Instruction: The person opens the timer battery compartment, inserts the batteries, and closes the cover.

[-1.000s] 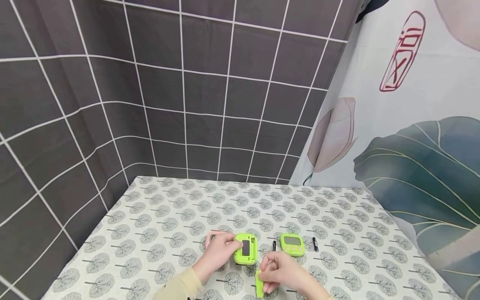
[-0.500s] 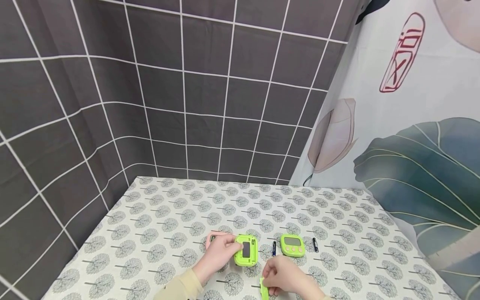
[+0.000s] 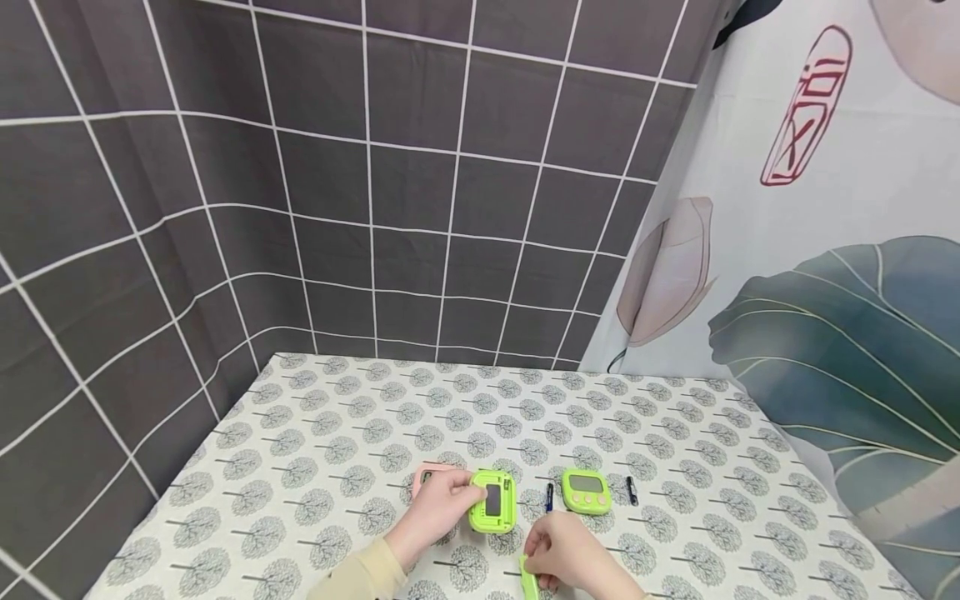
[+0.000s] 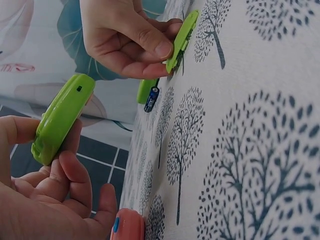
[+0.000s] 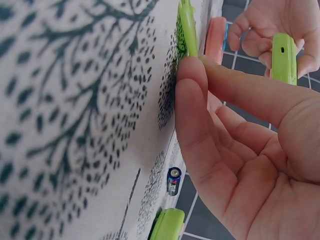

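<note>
My left hand (image 3: pixel 435 510) holds a lime-green digital timer (image 3: pixel 506 500) by its left edge, its back turned up and the battery compartment uncovered. In the left wrist view the timer is held clear of the cloth, gripped between thumb and fingers. My right hand (image 3: pixel 566 550) pinches a small green battery cover (image 3: pixel 529 577) between thumb and fingertips. The cover (image 4: pixel 183 40) stands on edge close against the tabletop in the left wrist view. Just beyond the right hand lies a blue battery (image 3: pixel 549 497), its metal end visible in the right wrist view.
A second green timer (image 3: pixel 586 492) lies face up, with a grey screen and pink buttons. Right of it is a dark battery (image 3: pixel 632 490). A pink device (image 3: pixel 423 477) sits partly hidden behind the left hand. Tree-printed cloth (image 3: pixel 337 450) covers the table, and a dark gridded curtain (image 3: pixel 405 183) hangs behind.
My right hand has shifted slightly right and toward the near edge with the cover, and more of the blue battery shows. My left hand and its timer have hardly moved.
</note>
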A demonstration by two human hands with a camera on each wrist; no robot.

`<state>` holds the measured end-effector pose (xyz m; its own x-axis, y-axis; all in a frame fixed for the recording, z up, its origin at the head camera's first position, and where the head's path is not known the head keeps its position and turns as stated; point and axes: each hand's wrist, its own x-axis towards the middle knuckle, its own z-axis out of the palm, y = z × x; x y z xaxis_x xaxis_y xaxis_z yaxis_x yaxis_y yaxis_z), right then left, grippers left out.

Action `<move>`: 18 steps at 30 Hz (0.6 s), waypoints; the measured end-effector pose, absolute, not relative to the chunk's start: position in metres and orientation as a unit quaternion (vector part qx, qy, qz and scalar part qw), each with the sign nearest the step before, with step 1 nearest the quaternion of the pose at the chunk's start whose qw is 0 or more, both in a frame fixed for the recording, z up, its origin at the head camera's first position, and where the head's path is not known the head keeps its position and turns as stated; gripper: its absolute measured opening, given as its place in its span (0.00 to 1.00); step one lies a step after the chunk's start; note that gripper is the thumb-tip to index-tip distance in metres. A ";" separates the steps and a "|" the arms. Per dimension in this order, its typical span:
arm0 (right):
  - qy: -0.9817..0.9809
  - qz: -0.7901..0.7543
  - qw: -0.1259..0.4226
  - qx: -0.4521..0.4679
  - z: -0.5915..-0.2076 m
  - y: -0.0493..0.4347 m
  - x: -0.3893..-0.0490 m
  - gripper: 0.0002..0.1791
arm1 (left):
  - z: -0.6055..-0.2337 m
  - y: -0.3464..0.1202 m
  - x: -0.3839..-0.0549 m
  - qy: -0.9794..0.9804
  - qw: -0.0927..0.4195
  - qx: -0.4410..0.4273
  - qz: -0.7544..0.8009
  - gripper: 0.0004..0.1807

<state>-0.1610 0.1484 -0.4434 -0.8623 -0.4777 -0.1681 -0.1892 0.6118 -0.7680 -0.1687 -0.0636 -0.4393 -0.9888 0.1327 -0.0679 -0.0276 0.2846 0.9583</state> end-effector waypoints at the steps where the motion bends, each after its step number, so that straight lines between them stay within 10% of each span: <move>1: 0.880 -0.397 0.182 -0.189 -0.443 0.149 -0.161 0.09 | -0.439 -0.063 -0.169 0.799 0.067 0.032 0.597 0.13; 18: 0.886 -0.391 0.161 -0.189 -0.447 0.153 -0.166 0.07 | -0.440 -0.062 -0.169 0.807 0.063 0.035 0.586 0.13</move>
<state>-0.1660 0.1526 -0.4471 -0.8769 -0.4607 -0.1372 -0.2088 0.6223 -0.7544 -0.1687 -0.0621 -0.4399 -0.9897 0.1295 -0.0610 -0.0178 0.3117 0.9500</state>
